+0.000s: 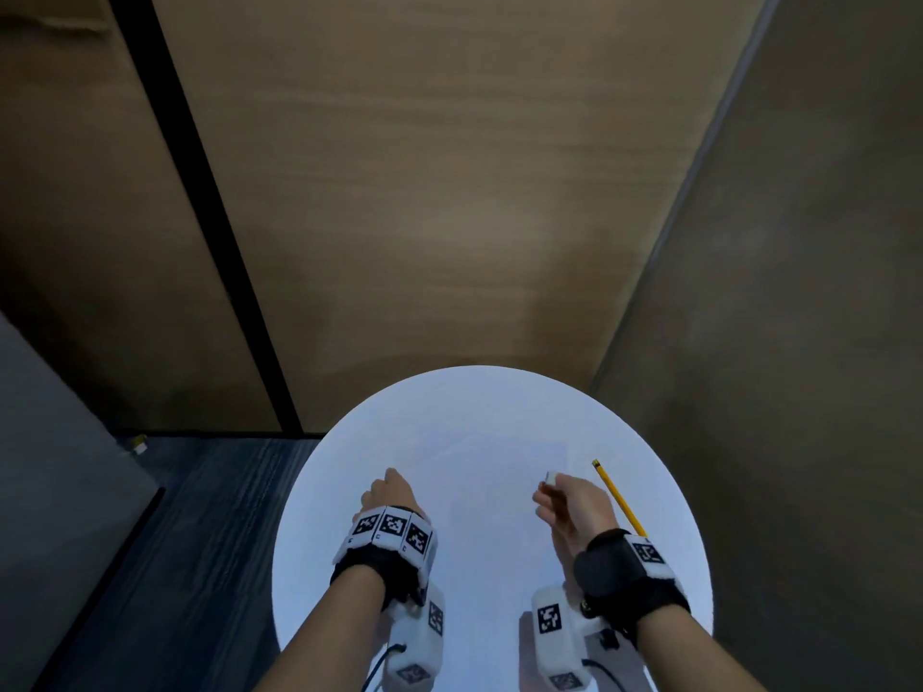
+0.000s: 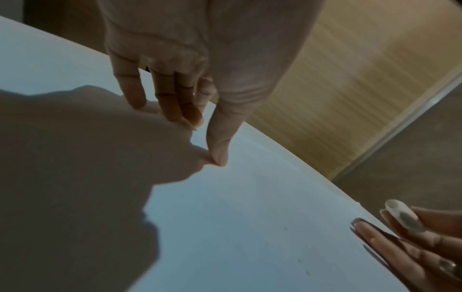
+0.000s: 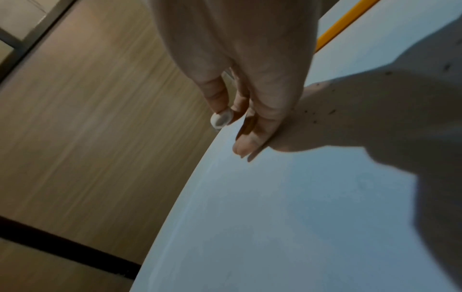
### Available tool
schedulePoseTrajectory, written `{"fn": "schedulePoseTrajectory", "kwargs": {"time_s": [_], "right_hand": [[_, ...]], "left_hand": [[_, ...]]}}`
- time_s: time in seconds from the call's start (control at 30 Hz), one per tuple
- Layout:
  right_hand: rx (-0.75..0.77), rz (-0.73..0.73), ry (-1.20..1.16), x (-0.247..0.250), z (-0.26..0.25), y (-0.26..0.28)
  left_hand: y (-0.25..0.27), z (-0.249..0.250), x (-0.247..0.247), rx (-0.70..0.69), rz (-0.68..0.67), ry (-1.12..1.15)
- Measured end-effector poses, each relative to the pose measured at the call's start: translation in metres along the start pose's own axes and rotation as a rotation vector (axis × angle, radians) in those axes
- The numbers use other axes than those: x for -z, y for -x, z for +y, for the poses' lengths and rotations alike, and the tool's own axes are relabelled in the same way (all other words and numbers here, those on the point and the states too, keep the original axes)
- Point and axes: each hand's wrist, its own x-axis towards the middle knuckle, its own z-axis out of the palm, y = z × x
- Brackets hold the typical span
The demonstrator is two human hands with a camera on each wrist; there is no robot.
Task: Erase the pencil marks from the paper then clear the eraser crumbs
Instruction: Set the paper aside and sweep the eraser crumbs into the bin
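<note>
Left hand (image 1: 392, 491) flat, fingertips pinning paper (image 1: 504, 472) steady on table (image 1: 349, 467). Right hand (image 1: 569, 501) pinches eraser (image 1: 550, 476), edge low, likely sweeping crumbs (image 3: 312, 113). Pencil (image 1: 618, 496) parked right.

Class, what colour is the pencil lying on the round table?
Yellow: the pencil shows best in the head view, beside the right hand.

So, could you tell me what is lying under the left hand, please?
The left hand has its fingertips down on the white table, where faint paper lies. Its shadow hides whether they touch paper or bare table.
</note>
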Motion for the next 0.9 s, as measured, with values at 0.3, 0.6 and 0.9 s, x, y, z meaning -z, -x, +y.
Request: {"fn": "schedulePoseTrajectory", "kwargs": {"time_s": [0.3, 0.6, 0.9], "right_hand": [[-0.102, -0.032, -0.056, -0.009, 0.014, 0.001], [0.037, 0.015, -0.047, 0.001, 0.008, 0.004], [0.075, -0.327, -0.01, -0.024, -0.027, 0.048]], "left_hand": [[0.001, -0.001, -0.001, 0.035, 0.049, -0.011], [0.011, -0.006, 0.013, -0.027, -0.025, 0.174], [0.053, 0.012, 0.073, -0.478, 0.107, 0.528]]}}
